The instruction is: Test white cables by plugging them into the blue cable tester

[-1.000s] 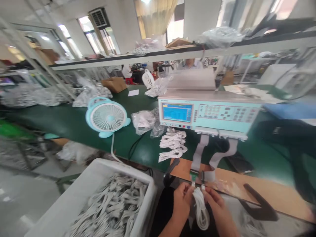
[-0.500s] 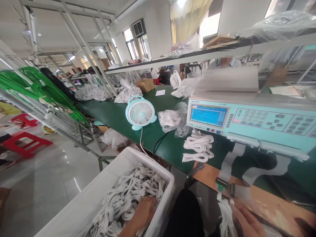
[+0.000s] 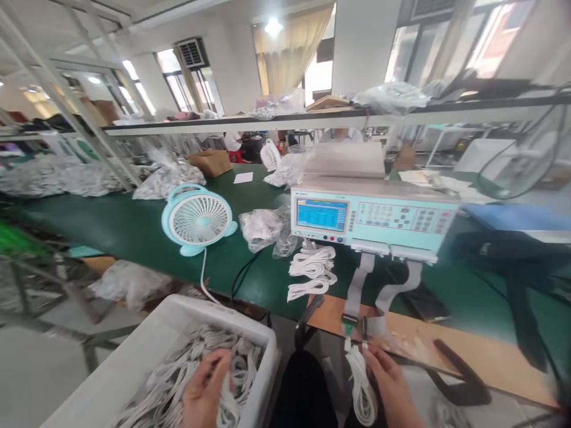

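Observation:
My left hand (image 3: 206,385) is raised over a white plastic bin (image 3: 225,315), fingers closed on a coiled white cable (image 3: 228,407). Many similar grey-white coiled cables (image 3: 156,383) lie in the bin. At the bench edge, my right hand (image 3: 389,375) pinches the plug end of another coiled white cable (image 3: 363,395), which hangs down. One end of that cable meets a small green connector board (image 3: 350,326); its other end is at a dark connector beside it, between my fingertips. Grey ribbon cables (image 3: 358,288) run from there to a light-blue cable tester (image 3: 379,215) with a lit screen.
Several white coiled cables (image 3: 312,267) lie on the green bench left of the ribbons. A light-blue fan (image 3: 203,220) and a bagged bundle (image 3: 261,229) stand behind the bin. A wooden board (image 3: 486,351) lines the bench front, with a dark curved armrest (image 3: 464,380) before it.
The view has swung to the right. My left hand has risen out of the cable pile with a coiled cable in its fingers. My right hand stays at the connectors.

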Motion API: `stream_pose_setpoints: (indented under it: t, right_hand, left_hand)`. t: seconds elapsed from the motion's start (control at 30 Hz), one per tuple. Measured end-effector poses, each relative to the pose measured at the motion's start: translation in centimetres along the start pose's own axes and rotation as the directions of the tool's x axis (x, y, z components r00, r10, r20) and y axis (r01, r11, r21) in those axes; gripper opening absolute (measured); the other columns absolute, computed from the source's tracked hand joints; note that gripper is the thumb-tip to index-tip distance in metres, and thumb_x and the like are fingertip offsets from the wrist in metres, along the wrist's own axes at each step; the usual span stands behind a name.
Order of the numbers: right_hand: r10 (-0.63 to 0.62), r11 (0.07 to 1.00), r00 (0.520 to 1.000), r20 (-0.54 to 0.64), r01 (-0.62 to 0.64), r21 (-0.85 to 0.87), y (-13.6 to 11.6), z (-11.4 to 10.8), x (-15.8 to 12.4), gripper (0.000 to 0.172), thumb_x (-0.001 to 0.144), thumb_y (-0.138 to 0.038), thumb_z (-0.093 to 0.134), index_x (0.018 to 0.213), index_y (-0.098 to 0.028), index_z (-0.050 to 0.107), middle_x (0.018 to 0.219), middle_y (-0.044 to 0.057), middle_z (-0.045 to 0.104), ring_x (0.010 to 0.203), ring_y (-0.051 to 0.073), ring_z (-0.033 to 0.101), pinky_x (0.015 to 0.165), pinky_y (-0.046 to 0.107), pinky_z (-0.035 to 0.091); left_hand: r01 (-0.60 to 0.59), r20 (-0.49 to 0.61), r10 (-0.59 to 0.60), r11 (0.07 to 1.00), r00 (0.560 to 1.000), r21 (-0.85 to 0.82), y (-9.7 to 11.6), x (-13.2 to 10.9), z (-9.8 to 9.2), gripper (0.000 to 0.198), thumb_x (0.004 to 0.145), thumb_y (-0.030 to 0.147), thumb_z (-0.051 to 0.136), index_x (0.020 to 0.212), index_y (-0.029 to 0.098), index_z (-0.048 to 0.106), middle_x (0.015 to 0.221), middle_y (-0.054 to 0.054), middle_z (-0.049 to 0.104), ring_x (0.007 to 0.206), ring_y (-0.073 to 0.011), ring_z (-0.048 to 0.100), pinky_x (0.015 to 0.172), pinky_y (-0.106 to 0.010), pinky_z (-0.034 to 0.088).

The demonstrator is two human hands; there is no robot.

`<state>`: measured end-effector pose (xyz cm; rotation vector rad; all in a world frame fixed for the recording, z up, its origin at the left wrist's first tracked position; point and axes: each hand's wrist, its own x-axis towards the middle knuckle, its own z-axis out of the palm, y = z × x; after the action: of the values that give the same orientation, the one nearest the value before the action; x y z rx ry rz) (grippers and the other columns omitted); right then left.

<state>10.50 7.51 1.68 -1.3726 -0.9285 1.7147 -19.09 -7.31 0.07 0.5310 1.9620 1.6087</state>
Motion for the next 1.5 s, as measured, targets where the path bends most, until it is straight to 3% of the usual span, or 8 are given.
stream_pose_setpoints:
  t: [0.17, 0.33, 0.5, 0.67, 0.87, 1.07, 1.3, 1.5]
  right_hand:
    - [-0.102, 0.995, 0.993, 0.061, 0.102, 0.0, 1.1, -0.1, 0.7, 0.042, 0.067, -0.054, 0.066, 0.077, -0.013, 0.06, 0.061, 0.0, 0.049, 0.058, 0.009, 0.039, 0.057, 0.02, 0.033]
    - [-0.134, 0.991, 0.99, 0.045, 0.133, 0.023, 0.8, 0.3, 1.0, 0.054, 0.058, -0.061, 0.068, 0.075, -0.01, 0.057, 0.059, -0.001, 0.045, 0.054, 0.007, 0.033, 0.053, 0.021, 0.028]
    - [-0.21, 0.975, 0.978, 0.015, 0.211, -0.066, 0.5, 1.4, -0.5, 0.054, 0.06, -0.063, 0.062, 0.064, -0.013, 0.044, 0.059, -0.002, 0.04, 0.058, 0.009, 0.034, 0.056, 0.022, 0.032]
    - [-0.215, 0.928, 0.972, 0.093, 0.233, -0.292, 0.8, -3.1, -2.4, 0.042, 0.075, -0.056, 0.047, 0.067, -0.016, 0.039, 0.061, -0.001, 0.038, 0.057, 0.01, 0.035, 0.055, 0.023, 0.032]
    - [-0.534, 0.208, 0.845, 0.019, 0.154, -0.966, 0.9, -12.4, -4.6, 0.027, 0.081, -0.034, 0.043, 0.089, -0.015, 0.06, 0.088, 0.01, 0.057, 0.075, 0.022, 0.056, 0.069, 0.034, 0.041]
    - [-0.514, 0.135, 0.732, 0.447, 0.583, -0.801, 2.2, -6.3, -5.3, 0.01, 0.081, -0.022, 0.051, 0.088, -0.017, 0.055, 0.08, 0.005, 0.055, 0.069, 0.012, 0.056, 0.059, 0.02, 0.044]
    - [-0.637, 0.117, 0.586, 0.501, 0.716, -0.688, 1.9, -4.2, -3.8, 0.016, 0.083, -0.011, 0.042, 0.094, -0.017, 0.052, 0.081, 0.005, 0.054, 0.069, 0.012, 0.053, 0.061, 0.021, 0.043]
    - [-0.704, 0.111, 0.55, 0.45, 0.711, -0.694, 1.4, -3.5, -2.6, 0.014, 0.087, -0.013, 0.041, 0.095, -0.019, 0.05, 0.082, 0.004, 0.054, 0.073, 0.014, 0.048, 0.066, 0.026, 0.039]
  left_hand:
    - [0.117, 0.576, -0.206, 0.975, 0.791, 0.189, 4.5, -3.7, 13.5, 0.051, 0.071, 0.061, 0.049, 0.082, 0.013, 0.06, 0.06, -0.002, 0.045, 0.044, -0.0112, 0.039, 0.036, -0.022, 0.027]
    - [0.207, 0.714, -0.122, 0.978, 0.689, -0.033, 3.6, -4.4, 21.1, 0.067, 0.058, 0.077, 0.051, 0.066, 0.011, 0.052, 0.058, -0.003, 0.044, 0.048, -0.0104, 0.037, 0.044, -0.023, 0.027]
    - [0.149, 0.644, 0.018, 0.967, 0.765, -0.205, 2.4, -5.6, 21.4, 0.055, 0.068, 0.062, 0.059, 0.057, 0.013, 0.039, 0.056, 0.002, 0.031, 0.055, -0.008, 0.029, 0.052, -0.022, 0.026]
    - [0.529, 0.704, -0.276, 0.833, 0.654, -0.165, 1.6, -8.4, 20.1, 0.053, 0.065, 0.061, 0.064, 0.082, 0.013, 0.051, 0.063, 0.001, 0.042, 0.053, -0.0086, 0.036, 0.05, -0.023, 0.03]
    - [0.802, 0.791, -0.377, 0.553, 0.482, -0.225, 2.6, -9.8, 19.2, 0.044, 0.055, 0.031, 0.068, 0.09, 0.018, 0.046, 0.075, 0.0, 0.05, 0.063, -0.0127, 0.046, 0.057, -0.028, 0.04]
    - [0.785, 0.83, -0.295, 0.569, 0.473, -0.244, 2.5, -11.7, 20.5, 0.042, 0.049, 0.021, 0.056, 0.09, 0.017, 0.047, 0.073, 0.0, 0.053, 0.066, -0.012, 0.05, 0.065, -0.024, 0.039]
    - [0.141, 0.663, -0.01, 0.979, 0.748, -0.145, 1.3, -11.6, 19.2, 0.035, 0.068, 0.033, 0.059, 0.097, 0.014, 0.065, 0.101, -0.01, 0.059, 0.094, -0.0208, 0.055, 0.085, -0.028, 0.039]
    - [-0.199, 0.636, 0.163, 0.98, 0.755, -0.016, 2.5, -9.7, 18.7, 0.028, 0.077, 0.04, 0.058, 0.085, 0.015, 0.068, 0.077, -0.006, 0.059, 0.073, -0.0174, 0.057, 0.067, -0.025, 0.044]
